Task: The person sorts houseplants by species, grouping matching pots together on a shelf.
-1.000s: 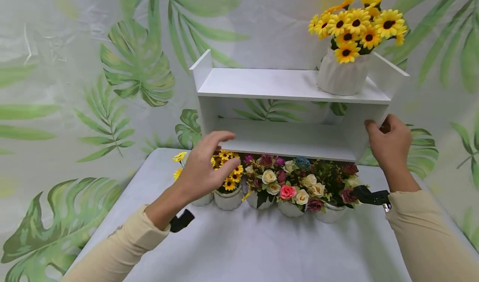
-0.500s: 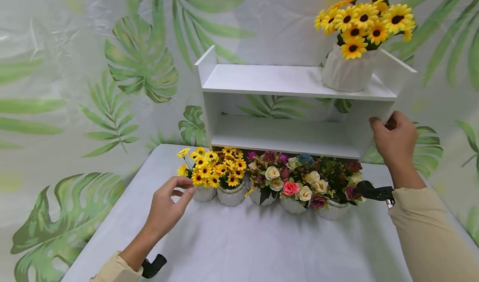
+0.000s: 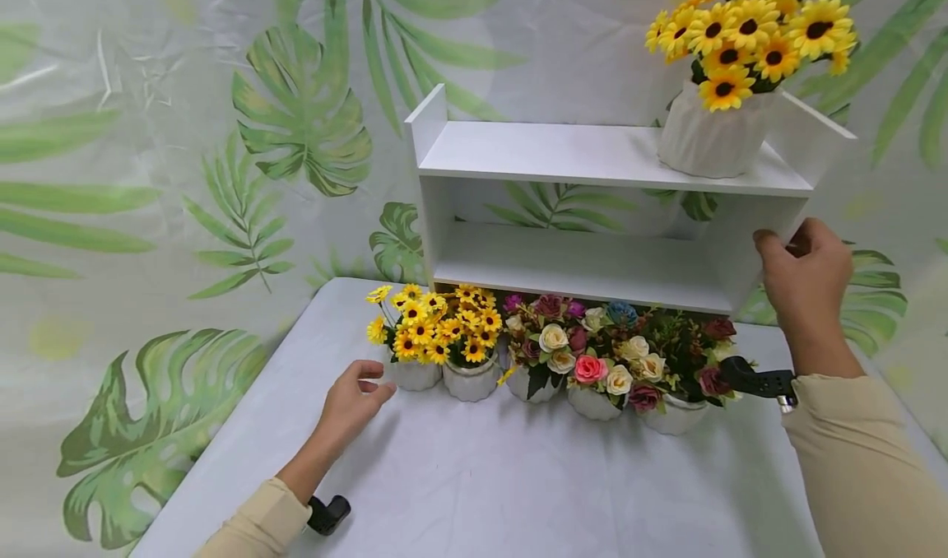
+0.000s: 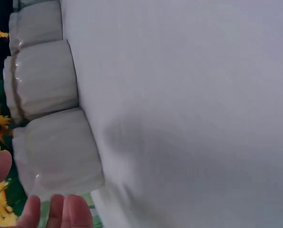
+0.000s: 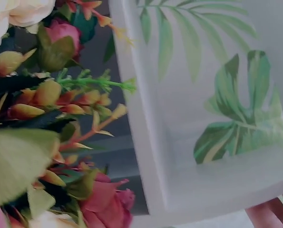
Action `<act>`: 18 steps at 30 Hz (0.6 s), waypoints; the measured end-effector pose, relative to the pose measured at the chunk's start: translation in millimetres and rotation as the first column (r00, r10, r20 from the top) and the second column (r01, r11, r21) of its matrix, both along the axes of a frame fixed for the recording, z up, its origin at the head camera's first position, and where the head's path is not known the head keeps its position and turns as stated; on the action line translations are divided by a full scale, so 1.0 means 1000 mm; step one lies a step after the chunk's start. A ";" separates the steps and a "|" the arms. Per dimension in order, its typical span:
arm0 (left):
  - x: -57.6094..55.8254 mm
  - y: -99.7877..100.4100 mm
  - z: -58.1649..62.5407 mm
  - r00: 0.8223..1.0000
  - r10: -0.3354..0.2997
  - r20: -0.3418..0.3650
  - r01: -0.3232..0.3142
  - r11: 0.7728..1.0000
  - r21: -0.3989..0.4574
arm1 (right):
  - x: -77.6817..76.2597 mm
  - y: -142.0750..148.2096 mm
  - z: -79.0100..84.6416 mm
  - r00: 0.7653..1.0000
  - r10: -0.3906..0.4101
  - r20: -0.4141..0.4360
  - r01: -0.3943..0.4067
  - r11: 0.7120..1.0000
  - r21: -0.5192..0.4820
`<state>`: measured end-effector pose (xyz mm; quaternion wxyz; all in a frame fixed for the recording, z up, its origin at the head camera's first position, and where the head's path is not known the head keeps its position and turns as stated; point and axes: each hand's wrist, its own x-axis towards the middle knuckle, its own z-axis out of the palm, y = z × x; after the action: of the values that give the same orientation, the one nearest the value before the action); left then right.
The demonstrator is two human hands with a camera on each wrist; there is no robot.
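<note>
My right hand (image 3: 809,272) grips the front edge of the right side panel of a white two-tier shelf (image 3: 578,262); a bit of that hand's fingers (image 5: 269,213) shows in the right wrist view. My left hand (image 3: 352,400) is beside the leftmost white pot (image 3: 415,375) of yellow daisy-like flowers, thumb and fingers apart with nothing between them. In the left wrist view its fingertips (image 4: 77,211) are near that pot's wall (image 4: 60,152). A larger white pot (image 3: 711,134) of yellow sunflowers stands at the right end of the top tier.
A second pot (image 3: 471,383) of yellow flowers stands next to the leftmost one. Several pots of artificial roses, including a pink rose (image 3: 590,369), continue the row to the right, in front of the shelf. All stand on a white-covered table (image 3: 504,476) against a leaf-print backdrop (image 3: 304,113).
My left hand has come down and left from in front of the shelf to beside the leftmost pot. My right hand keeps its grip on the shelf. The head view has shifted slightly left.
</note>
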<state>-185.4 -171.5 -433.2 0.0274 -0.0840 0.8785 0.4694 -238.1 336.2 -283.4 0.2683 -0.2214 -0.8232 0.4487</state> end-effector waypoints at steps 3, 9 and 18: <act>-0.014 0.008 -0.007 0.999 0.007 0.051 -0.012 0.995 0.101 | 0.001 -0.001 -0.002 0.999 -0.007 -0.032 0.006 1.000 -0.031; -0.037 0.021 -0.020 1.000 0.011 0.024 -0.016 0.969 0.245 | 0.003 0.005 -0.006 0.997 -0.031 -0.066 0.028 0.998 -0.055; -0.052 0.026 -0.033 0.989 -0.031 -0.144 0.081 0.929 0.360 | -0.001 0.001 -0.007 0.989 -0.034 -0.144 0.049 0.994 0.099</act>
<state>-237.3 -145.6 -466.1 -0.0036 -0.0202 0.7778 0.6282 -239.1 337.3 -290.9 0.3465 -0.1919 -0.8190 0.4152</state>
